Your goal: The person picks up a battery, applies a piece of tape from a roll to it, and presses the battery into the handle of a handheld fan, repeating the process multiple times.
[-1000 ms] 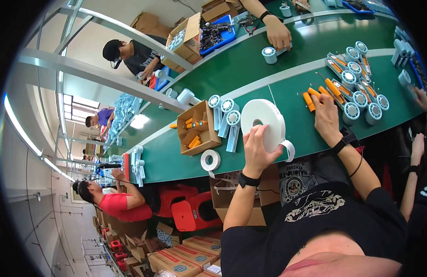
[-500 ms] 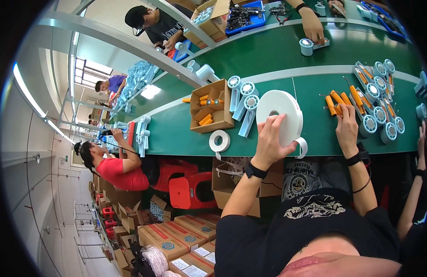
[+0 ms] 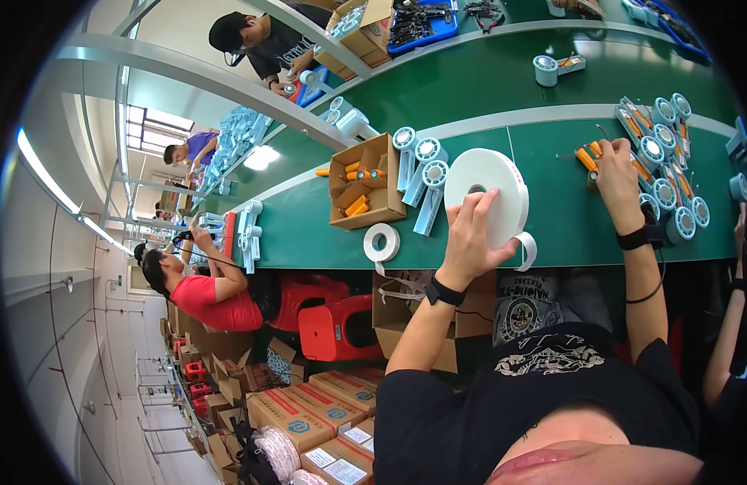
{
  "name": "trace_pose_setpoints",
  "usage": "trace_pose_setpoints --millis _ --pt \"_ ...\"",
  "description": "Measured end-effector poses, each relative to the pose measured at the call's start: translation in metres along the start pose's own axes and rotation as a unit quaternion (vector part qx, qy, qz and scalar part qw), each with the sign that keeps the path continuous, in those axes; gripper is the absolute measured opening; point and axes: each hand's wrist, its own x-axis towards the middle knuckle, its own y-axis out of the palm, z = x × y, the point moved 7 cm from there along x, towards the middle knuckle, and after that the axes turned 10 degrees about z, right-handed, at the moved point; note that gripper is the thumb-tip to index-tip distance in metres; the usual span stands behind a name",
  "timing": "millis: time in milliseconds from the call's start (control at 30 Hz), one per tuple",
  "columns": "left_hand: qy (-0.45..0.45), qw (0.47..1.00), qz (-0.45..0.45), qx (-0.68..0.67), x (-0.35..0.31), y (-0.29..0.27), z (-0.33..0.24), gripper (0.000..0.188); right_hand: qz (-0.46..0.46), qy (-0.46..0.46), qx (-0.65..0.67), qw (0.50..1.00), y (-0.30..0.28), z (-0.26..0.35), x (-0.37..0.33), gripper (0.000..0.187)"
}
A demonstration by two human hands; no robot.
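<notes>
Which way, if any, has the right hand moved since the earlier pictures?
Yes, the right hand moved away from the front edge of the green table, toward the pale rail.

The white roll (image 3: 486,170), broad and round, shows its flat side; its loose end curls at lower right. Orange batteries (image 3: 584,157) cluster rightward, partly hidden by fingers (image 3: 609,151).

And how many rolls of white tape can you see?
2: a large roll held by your left hand, and a small roll left of it, on the green table. Others may be hidden.
</notes>
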Motion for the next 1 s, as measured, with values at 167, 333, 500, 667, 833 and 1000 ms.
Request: trace_pose_setpoints --millis 167,333,500,667,833,1000 --pt "-0.001 1.0 0.002 0.0 0.0 -0.003 0.002 0.084 0.162 -0.014 -0.149 0.975 0.001 -0.011 0.022 0.024" --pt "0.006 1.0 0.003 0.017 0.002 -0.002 0.004 0.086 0.18 -0.062 -0.147 0.971 -0.015 -0.023 0.053 0.025" --pt "0.0 1.0 -0.003 0.007 0.0 -0.003 0.005 0.088 0.314 0.054 0.147 0.937 -0.046 -0.017 0.065 0.03" --pt "-0.023 1.0 -0.001 -0.001 -0.002 -0.005 0.008 0.095 0.235 0.058 0.231 0.942 -0.062 -0.014 0.047 0.032" --pt "-0.023 1.0 0.014 -0.004 0.005 0.0 0.004 0.099 0.265 -0.053 -0.038 0.962 -0.052 -0.014 0.041 0.037" --pt "-0.025 0.999 0.011 0.034 0.003 0.001 0.007 0.1 0.417 -0.041 0.015 0.908 -0.066 0.006 0.022 0.036"
